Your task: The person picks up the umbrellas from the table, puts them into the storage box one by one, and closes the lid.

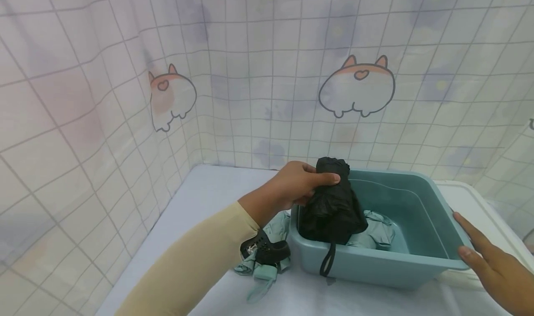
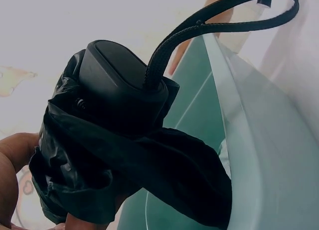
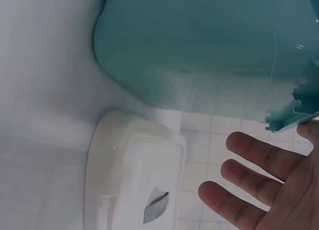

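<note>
My left hand (image 1: 298, 184) grips a black folding umbrella (image 1: 333, 214) by its upper part, thumb across the loose fabric. In the left wrist view the umbrella's dark handle (image 2: 122, 80) points upward and its wrist strap (image 2: 224, 21) loops out to the right. The umbrella hangs over the left end of a teal plastic bin (image 1: 359, 262), its strap in front of the bin's wall. My right hand (image 1: 494, 265) rests at the bin's right rim, with three straight fingers (image 3: 249, 177) away from the wall in the right wrist view.
Pale teal fabric (image 1: 377, 230) lies inside the bin. Left of it, partly behind my forearm, a pale teal folding umbrella (image 1: 265, 273) lies on the white table (image 1: 221, 181). A white lid (image 3: 149, 165) sits beside the bin's right end. A grid-patterned curtain (image 1: 267, 75) encloses the table.
</note>
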`<state>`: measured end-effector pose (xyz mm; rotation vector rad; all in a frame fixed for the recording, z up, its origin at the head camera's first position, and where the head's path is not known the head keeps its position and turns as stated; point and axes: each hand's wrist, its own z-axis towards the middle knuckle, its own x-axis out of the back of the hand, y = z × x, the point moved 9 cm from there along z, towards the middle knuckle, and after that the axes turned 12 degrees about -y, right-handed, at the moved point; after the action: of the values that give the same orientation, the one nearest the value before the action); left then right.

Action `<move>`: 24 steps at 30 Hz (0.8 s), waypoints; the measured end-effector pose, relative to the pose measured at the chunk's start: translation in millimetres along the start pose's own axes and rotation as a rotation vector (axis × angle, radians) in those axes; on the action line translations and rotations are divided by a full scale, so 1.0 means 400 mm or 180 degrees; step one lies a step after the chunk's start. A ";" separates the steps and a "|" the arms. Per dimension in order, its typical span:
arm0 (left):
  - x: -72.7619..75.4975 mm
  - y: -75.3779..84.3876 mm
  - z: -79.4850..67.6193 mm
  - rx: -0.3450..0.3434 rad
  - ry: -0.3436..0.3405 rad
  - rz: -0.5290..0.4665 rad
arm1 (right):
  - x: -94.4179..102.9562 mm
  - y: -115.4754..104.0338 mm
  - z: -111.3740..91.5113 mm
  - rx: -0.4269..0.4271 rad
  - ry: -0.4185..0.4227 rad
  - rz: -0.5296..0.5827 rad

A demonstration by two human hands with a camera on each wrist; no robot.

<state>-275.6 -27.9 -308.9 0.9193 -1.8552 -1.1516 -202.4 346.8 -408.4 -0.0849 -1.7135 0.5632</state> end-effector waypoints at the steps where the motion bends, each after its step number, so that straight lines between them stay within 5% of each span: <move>1: -0.002 0.001 0.002 -0.0005 0.0002 0.0012 | 0.000 0.000 0.001 -0.0006 -0.0006 0.0001; 24: -0.041 0.026 0.030 0.0097 0.0191 0.0040 | 0.003 0.003 0.003 0.0035 0.0025 0.0024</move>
<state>-280.5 -5.7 -306.6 0.9477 -1.8323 -1.0794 -204.2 347.7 -407.9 -0.0856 -1.7028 0.5771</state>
